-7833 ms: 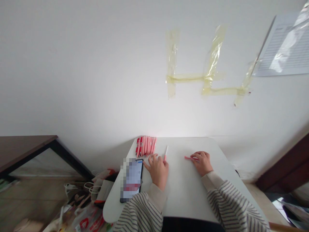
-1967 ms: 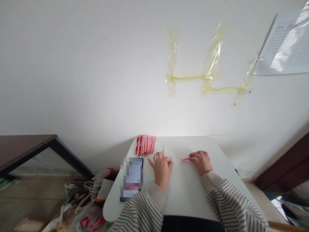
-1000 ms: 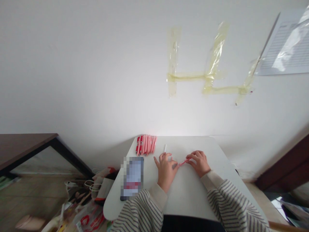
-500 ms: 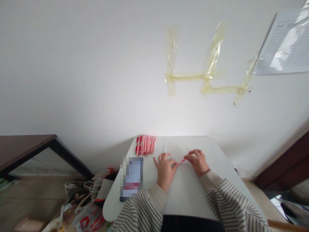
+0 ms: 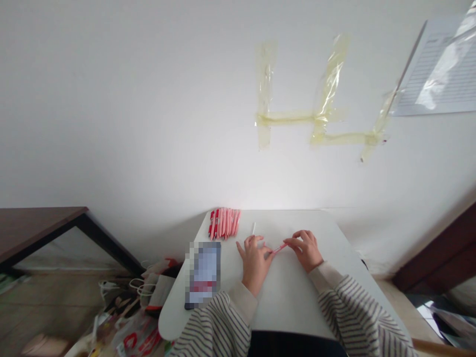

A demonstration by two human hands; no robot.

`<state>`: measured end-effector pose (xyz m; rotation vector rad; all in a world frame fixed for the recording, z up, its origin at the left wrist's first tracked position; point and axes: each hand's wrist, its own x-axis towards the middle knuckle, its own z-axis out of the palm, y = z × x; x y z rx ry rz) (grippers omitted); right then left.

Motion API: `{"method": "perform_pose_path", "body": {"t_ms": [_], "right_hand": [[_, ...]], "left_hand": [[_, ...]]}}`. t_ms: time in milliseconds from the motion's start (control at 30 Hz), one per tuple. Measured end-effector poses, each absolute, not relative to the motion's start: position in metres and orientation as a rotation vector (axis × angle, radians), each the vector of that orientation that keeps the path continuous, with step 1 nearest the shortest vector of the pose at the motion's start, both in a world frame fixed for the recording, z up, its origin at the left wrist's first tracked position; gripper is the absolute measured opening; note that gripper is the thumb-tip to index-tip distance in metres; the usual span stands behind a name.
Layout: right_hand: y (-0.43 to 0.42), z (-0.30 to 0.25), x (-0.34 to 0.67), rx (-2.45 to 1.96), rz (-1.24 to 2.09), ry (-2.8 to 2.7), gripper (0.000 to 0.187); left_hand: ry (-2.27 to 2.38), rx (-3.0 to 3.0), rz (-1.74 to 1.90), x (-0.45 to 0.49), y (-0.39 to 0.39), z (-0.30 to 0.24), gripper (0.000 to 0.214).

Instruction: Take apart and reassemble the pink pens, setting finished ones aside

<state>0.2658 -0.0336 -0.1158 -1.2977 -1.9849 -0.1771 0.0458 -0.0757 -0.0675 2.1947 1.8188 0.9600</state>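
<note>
On a small white table (image 5: 282, 297) both hands meet on one pink pen barrel (image 5: 279, 248). My right hand (image 5: 307, 250) pinches its right end between fingertips. My left hand (image 5: 255, 260) is closed at its left end, and what it pinches against the barrel is too small to make out. A thin white pen part (image 5: 253, 228) lies on the table just beyond my left hand. A row of several pink and red pens (image 5: 224, 223) lies side by side at the table's far left corner.
A phone (image 5: 203, 274) lies flat at the table's left edge. Bags and clutter (image 5: 130, 317) sit on the floor to the left, beside a dark table (image 5: 44, 233). The white wall (image 5: 148, 124) stands right behind the table, with tape strips (image 5: 320, 119) and a taped sheet (image 5: 439, 74).
Over the last seconds my left hand left the white part lying and moved right. My right hand brought the pink barrel leftward. Both hands now meet on it.
</note>
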Motion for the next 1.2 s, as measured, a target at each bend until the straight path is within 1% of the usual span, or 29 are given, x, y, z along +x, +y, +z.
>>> {"method": "perform_pose_path", "body": {"t_ms": [267, 400, 600, 700, 967, 1200], "right_hand": [[-0.0327, -0.1148, 0.2659, -1.299, -0.163, -1.980, 0.026], [-0.0316, -0.1180, 0.2652, -1.363, -0.189, -1.946, 0.020], [-0.0321, -0.1184, 0.2629, -1.410, -0.177, -1.904, 0.019], [-0.0338, -0.1169, 0.2613, -1.469, -0.171, -1.840, 0.018], [-0.0291, -0.1207, 0.2691, -1.559, -0.164, -1.762, 0.019], [-0.0324, -0.1221, 0.2660, -1.576, -0.139, -1.785, 0.021]], "left_hand": [[1.816, 2.153, 0.970, 0.0455, -0.0746, -0.0678, 0.005], [1.822, 2.146, 0.959, 0.0454, -0.0742, -0.0684, 0.005], [1.823, 2.199, 0.993, 0.0445, -0.0739, -0.0705, 0.003], [1.835, 2.218, 1.001, 0.0441, -0.0735, -0.0716, 0.005], [1.847, 2.226, 1.040, 0.0441, -0.0710, -0.0746, 0.006], [1.845, 2.260, 0.994, 0.0437, -0.0700, -0.0727, 0.004]]}}
